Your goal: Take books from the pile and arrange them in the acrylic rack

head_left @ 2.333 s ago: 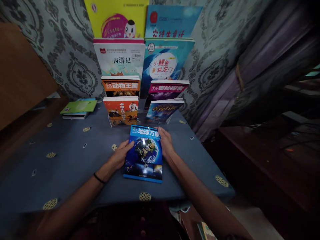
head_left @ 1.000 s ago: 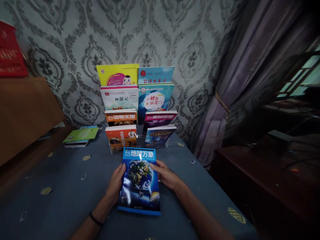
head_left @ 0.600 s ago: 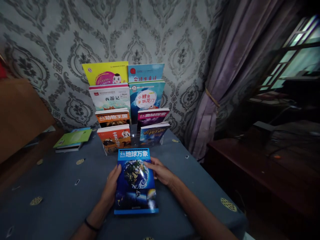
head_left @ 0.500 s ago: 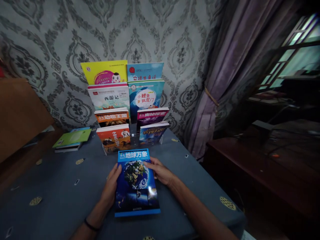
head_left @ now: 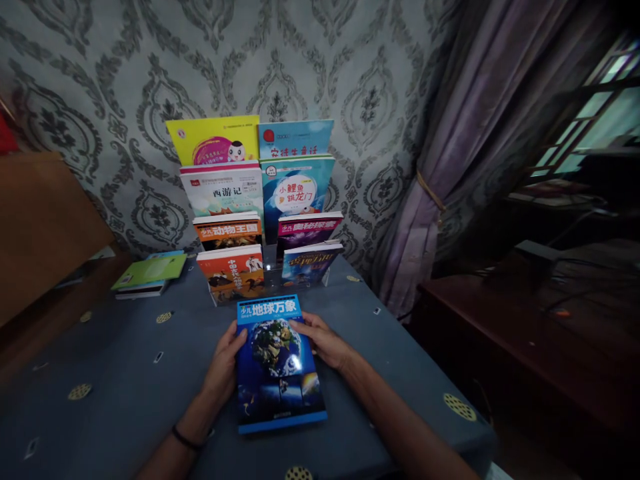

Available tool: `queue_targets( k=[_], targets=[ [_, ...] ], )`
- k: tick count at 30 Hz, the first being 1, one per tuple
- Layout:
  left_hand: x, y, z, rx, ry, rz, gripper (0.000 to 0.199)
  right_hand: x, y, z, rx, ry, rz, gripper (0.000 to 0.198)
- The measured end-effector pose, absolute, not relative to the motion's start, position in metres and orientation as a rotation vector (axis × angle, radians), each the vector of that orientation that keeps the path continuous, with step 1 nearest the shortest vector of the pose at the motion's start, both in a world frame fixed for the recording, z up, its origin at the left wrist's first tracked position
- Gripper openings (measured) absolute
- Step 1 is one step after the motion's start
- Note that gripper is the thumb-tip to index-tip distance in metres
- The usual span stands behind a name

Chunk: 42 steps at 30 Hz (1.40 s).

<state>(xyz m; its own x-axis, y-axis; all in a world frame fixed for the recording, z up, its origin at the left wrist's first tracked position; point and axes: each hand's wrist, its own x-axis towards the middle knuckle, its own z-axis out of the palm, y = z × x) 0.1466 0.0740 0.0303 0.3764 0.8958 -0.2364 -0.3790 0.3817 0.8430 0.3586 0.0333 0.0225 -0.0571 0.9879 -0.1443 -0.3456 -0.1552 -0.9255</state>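
A blue book [head_left: 280, 400] with a globe on its cover faces up between my hands. My left hand [head_left: 223, 363] grips its left edge, the thumb resting on the cover. On the right edge, my right hand [head_left: 323, 340] holds it the same way, thumb over the globe, fingers hidden underneath. Just beyond, a clear tiered stand [head_left: 273, 277] carries several upright books. An orange book [head_left: 233, 273] and a dark blue book [head_left: 310, 265] fill its front tier. Higher up are a yellow book [head_left: 215, 137] and a light blue book [head_left: 300, 137].
A small stack of books with a green one [head_left: 157, 270] on top lies left of the stand. A dark blue patterned cloth [head_left: 125, 387] covers the table. Wallpaper rises behind. A purple curtain [head_left: 425, 187] and a dark red cabinet [head_left: 500, 333] stand at right.
The whole view has shifted slightly, so most things sit a little further right. Both hands keep hold of the blue book, whose tilt has changed slightly and whose glare has moved.
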Motion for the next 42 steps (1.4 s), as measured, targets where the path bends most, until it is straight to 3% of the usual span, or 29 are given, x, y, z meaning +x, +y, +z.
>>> queue_targets(
  k=[21,26,42],
  targets=[
    [0.147,0.078,0.036,0.785,0.784,0.901,0.056,0.362,0.028,0.017,-0.987,-0.991,1.438,0.047],
    [0.151,0.079,0.048,0.87,0.738,0.896,0.055,0.371,0.025,0.035,-1.04,-1.058,1.424,0.051],
    [0.155,0.101,0.117,1.513,0.493,0.992,0.049,0.396,0.021,0.134,-1.15,-1.492,1.03,0.035]
  ],
)
